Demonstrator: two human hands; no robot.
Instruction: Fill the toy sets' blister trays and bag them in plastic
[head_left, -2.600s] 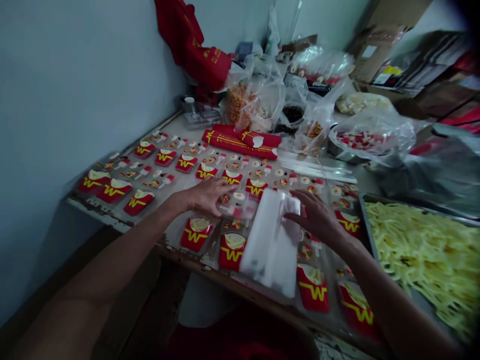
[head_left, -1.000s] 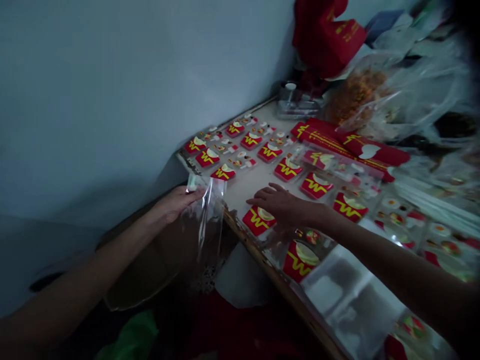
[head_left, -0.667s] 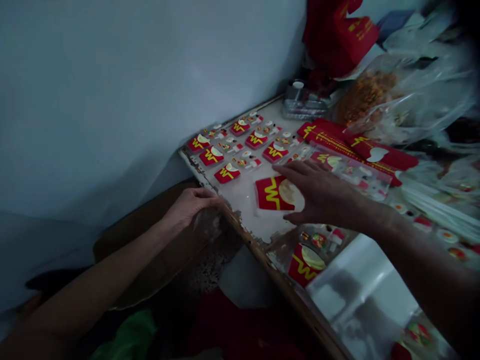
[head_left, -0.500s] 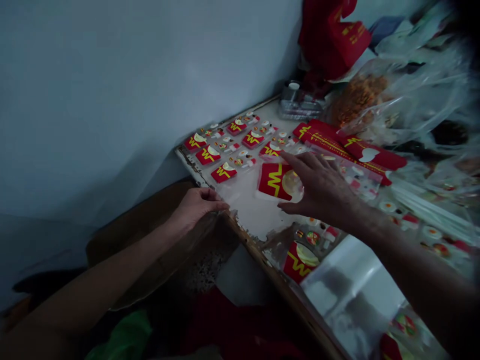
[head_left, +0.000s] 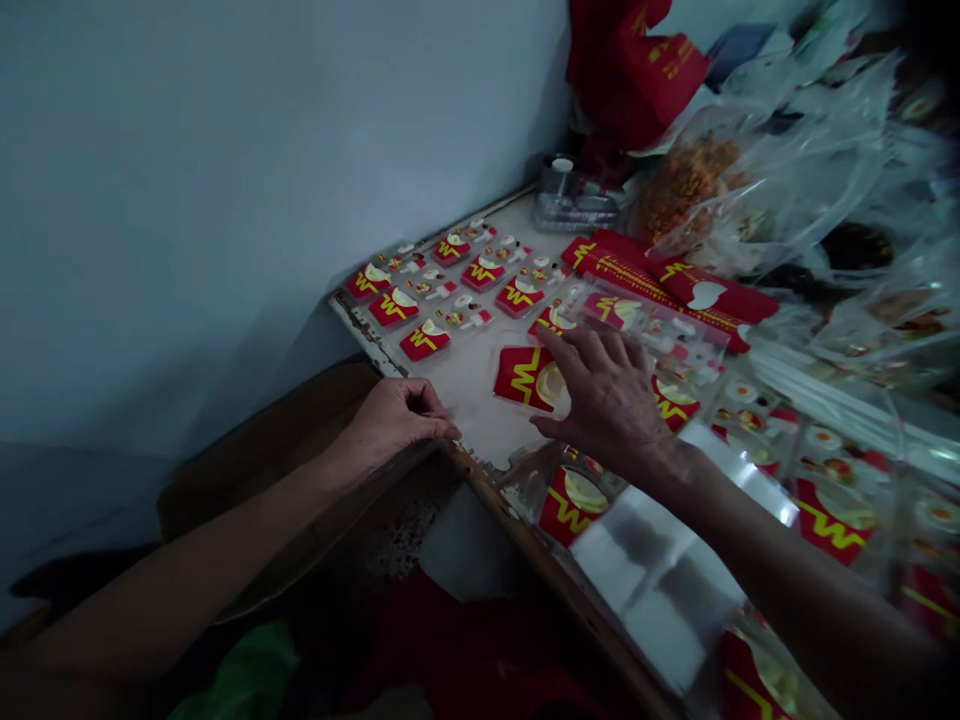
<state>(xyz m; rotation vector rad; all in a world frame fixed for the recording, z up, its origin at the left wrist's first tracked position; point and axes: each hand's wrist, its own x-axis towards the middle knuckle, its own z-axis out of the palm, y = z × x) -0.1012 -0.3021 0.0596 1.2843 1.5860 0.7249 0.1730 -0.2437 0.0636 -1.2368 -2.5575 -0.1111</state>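
Note:
My right hand (head_left: 600,385) reaches over the table, thumb and fingers curved around the right end of a clear plastic packet (head_left: 521,375). The packet has a red front with a yellow zigzag and a round pale patch, and looks larger than those behind it. At the table's near edge my left hand (head_left: 409,415) is closed in a pinch; what lies between its fingertips is too faint to make out. Several similar small packets (head_left: 425,340) lie in rows beyond, with little food-shaped pieces beside their red parts. Another packet (head_left: 574,505) lies near the front edge, below my right hand.
The chipped white table (head_left: 480,405) meets a pale wall (head_left: 225,150). Red printed strips (head_left: 637,270), a clear bag with orange-brown contents (head_left: 686,185) and a red bag (head_left: 634,75) lie further back. Shiny clear sheets (head_left: 652,565) lie in front; a brown box (head_left: 262,440) stands below left.
The view has shifted a little, so the table appears further left. My right hand and the packet have come slightly nearer together. My left hand keeps its pinch at the edge.

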